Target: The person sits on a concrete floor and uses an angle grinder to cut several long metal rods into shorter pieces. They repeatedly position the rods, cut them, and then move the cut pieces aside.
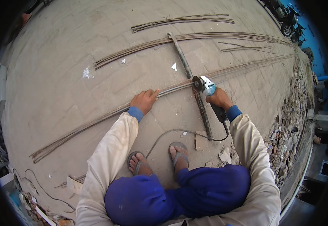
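My right hand (220, 98) is closed round the body of an angle grinder (208, 86) with a white and teal head. Its dark disc (198, 83) is at a bundle of steel rebars (171, 89), just where they cross a long dark metal bar (200, 103). Whether the disc touches the rods or spins, I cannot tell. To the left of the grinder, my left hand (144, 101) is closed over the same bundle. From the grinder's handle a black power cord (226, 132) curves down and runs left past my feet.
Beyond lie a second rebar bundle (133, 49) and a shorter one (182, 22). Thin rods (246, 48) rest at the right. Broken rubble (288, 139) lines the right edge. My sandalled feet (139, 164) are close to the cord. A motorbike (289, 24) stands far right.
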The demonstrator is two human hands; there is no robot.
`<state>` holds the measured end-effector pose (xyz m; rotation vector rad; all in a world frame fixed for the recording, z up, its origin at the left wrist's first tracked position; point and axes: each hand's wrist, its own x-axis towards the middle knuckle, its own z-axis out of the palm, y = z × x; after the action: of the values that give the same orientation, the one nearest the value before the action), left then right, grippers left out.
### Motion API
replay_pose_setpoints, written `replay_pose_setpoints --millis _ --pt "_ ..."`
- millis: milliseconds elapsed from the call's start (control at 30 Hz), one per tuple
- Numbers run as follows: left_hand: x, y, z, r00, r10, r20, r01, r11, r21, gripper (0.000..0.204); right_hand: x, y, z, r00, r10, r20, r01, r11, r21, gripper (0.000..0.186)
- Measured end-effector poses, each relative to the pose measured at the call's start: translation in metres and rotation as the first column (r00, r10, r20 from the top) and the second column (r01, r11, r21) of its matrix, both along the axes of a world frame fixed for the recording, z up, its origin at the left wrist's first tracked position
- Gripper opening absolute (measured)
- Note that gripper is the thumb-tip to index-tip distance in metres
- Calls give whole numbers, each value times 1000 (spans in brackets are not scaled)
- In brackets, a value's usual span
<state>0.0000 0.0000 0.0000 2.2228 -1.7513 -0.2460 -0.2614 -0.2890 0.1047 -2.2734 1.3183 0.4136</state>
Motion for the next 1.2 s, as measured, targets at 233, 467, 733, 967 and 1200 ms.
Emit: replay_pose_setpoints --millis 233,467,733,967,1200 --pt "5 -4 -1 999 3 -41 -3 1000 -3 46 7 -4 1 999 30 39 -31 999 20 56" --pt "4 -4 2 1000 -2 -16 3 999 49 44 12 -8 3 999 25 -29 -25 1000 4 58" --pt "8 -5 0 1000 -6 -29 6 1000 17 45 14 -9 -1 1000 13 -8 -12 999 30 57" --pt "8 -6 -3 999 -16 -38 15 1000 -20 42 16 -6 7 999 15 -33 -14 1000 13 57" --pt "9 -5 -3 999 -20 -33 19 998 -54 42 29 -18 1 999 24 -47 -25 999 -27 58"
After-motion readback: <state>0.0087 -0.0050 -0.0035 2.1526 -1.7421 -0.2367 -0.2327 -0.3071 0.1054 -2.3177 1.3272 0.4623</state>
